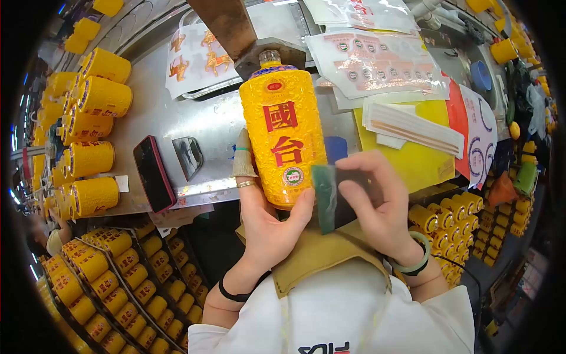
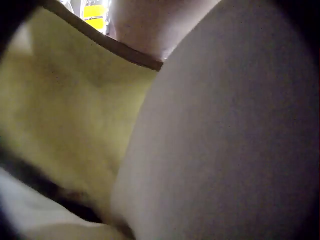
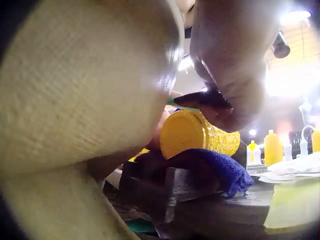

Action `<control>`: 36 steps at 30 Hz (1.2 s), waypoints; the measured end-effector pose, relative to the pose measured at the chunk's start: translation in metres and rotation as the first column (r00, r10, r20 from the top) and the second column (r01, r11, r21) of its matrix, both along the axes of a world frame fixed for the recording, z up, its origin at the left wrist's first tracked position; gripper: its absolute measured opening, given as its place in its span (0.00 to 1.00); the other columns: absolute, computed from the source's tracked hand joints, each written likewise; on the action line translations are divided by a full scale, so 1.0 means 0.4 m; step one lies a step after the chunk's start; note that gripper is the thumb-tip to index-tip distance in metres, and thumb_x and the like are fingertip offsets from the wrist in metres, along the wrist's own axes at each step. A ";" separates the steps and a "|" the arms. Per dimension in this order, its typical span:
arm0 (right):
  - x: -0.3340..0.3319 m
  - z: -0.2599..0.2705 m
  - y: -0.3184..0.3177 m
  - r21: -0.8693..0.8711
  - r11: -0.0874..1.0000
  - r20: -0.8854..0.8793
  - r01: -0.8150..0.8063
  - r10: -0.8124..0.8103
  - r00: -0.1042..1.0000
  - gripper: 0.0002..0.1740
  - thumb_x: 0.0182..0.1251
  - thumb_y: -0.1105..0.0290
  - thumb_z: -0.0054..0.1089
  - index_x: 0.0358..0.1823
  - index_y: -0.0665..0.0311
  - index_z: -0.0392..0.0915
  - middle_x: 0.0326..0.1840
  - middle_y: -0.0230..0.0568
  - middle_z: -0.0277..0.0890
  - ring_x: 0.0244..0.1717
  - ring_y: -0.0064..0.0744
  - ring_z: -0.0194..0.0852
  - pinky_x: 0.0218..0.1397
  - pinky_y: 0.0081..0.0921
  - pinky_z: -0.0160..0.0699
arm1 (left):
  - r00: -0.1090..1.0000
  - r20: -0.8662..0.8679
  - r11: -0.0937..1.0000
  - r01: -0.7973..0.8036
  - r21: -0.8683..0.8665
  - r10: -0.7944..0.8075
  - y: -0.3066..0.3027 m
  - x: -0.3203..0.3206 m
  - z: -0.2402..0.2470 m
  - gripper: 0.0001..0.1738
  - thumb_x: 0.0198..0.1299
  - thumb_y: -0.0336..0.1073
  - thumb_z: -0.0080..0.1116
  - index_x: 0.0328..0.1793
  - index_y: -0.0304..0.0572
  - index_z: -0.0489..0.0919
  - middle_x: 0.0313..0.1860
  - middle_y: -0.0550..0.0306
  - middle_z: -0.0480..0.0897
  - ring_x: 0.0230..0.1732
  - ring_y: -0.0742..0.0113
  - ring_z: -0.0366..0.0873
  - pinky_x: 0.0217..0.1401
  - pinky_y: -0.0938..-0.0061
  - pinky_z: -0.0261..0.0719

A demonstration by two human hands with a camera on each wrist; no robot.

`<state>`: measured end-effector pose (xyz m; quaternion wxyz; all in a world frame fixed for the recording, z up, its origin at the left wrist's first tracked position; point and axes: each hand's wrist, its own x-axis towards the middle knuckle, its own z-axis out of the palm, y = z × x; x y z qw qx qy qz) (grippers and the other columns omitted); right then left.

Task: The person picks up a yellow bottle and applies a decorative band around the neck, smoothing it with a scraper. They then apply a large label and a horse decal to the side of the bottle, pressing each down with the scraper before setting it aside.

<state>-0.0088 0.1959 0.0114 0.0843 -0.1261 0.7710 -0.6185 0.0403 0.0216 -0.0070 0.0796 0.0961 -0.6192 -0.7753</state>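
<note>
A yellow embossed bottle (image 1: pixel 283 118) with large red characters and a round decal (image 1: pixel 292 176) near its base lies face up, its clear neck against a dark metal holder (image 1: pixel 259 56). My left hand (image 1: pixel 268 227) grips its lower end, thumb on the near edge, one finger wrapped in a pale cover (image 1: pixel 243 156) along the left side. In my right hand (image 1: pixel 380 203), thumb and fingers pinch a flat green scraper (image 1: pixel 325 200), its edge at the bottle's lower right side. The right wrist view shows the bottle's round base (image 3: pixel 180 132). Mostly forearm and apron fill the left wrist view.
A blue cloth (image 3: pixel 225 172) lies below the bottle. On the metal bench (image 1: pixel 218 141) are a phone (image 1: pixel 154 174) at left and decal sheets (image 1: pixel 377 62) at right. Yellow bottles (image 1: pixel 97 197) line the bench's left side; more fill racks (image 1: pixel 118 277) below.
</note>
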 end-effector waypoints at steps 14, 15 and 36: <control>0.007 -0.005 0.007 0.118 0.991 -0.075 0.069 -0.060 0.995 0.13 0.69 0.82 0.63 0.53 0.67 0.83 0.45 0.43 0.80 0.43 0.36 0.81 0.47 0.29 0.79 | 0.998 0.056 0.823 0.035 -0.566 -0.003 -0.069 0.039 -0.040 0.56 0.54 0.20 0.77 0.88 0.32 0.57 0.83 0.45 0.67 0.80 0.57 0.70 0.80 0.62 0.71; -0.004 -0.013 0.019 0.144 0.984 -0.078 0.108 -0.098 0.992 0.13 0.70 0.82 0.62 0.53 0.67 0.83 0.45 0.43 0.80 0.43 0.36 0.80 0.47 0.29 0.78 | 0.998 0.056 0.824 0.031 -0.565 0.001 -0.066 0.038 -0.036 0.56 0.54 0.20 0.77 0.88 0.32 0.57 0.83 0.45 0.67 0.80 0.57 0.70 0.80 0.62 0.71; 0.013 0.042 0.006 0.110 0.994 -0.124 0.013 0.001 0.992 0.09 0.71 0.79 0.65 0.51 0.67 0.86 0.44 0.42 0.81 0.40 0.33 0.82 0.45 0.25 0.80 | 0.989 -0.023 0.986 0.145 0.083 -0.144 -0.055 0.007 0.005 0.51 0.71 0.21 0.58 0.92 0.36 0.39 0.88 0.44 0.53 0.87 0.54 0.56 0.88 0.57 0.55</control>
